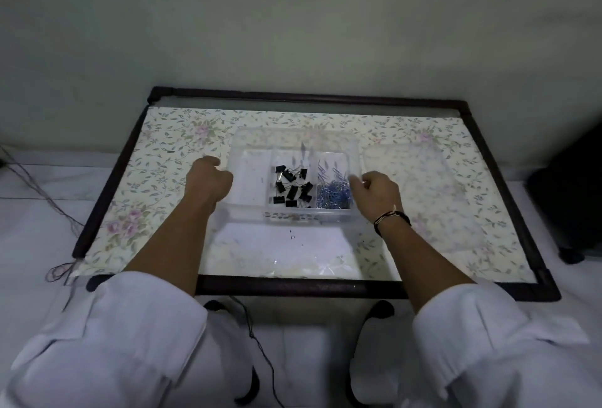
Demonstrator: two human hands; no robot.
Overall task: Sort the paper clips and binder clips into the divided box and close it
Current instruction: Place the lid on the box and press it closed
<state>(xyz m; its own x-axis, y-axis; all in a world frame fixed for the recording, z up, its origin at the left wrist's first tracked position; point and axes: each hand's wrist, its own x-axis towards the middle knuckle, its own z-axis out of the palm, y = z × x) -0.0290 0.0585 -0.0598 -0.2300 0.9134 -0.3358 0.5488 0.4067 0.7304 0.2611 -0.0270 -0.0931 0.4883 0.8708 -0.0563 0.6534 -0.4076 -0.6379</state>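
A clear divided box (250,212) sits mid-table. Its middle compartment holds several black binder clips (291,186). The right compartment holds a heap of blue paper clips (334,192), and the left compartment looks bare. A clear lid (293,139) hovers, blurred, over the box. My left hand (208,179) is curled round the lid's left edge. My right hand (378,189) pinches its right edge just beside the paper clips.
The low table (407,127) has a floral top under glass and a dark frame, with a wall close behind. Clear plastic (293,261) lies by the front edge and more (417,186) lies right of the box. Dark specks (293,236) lie before the box.
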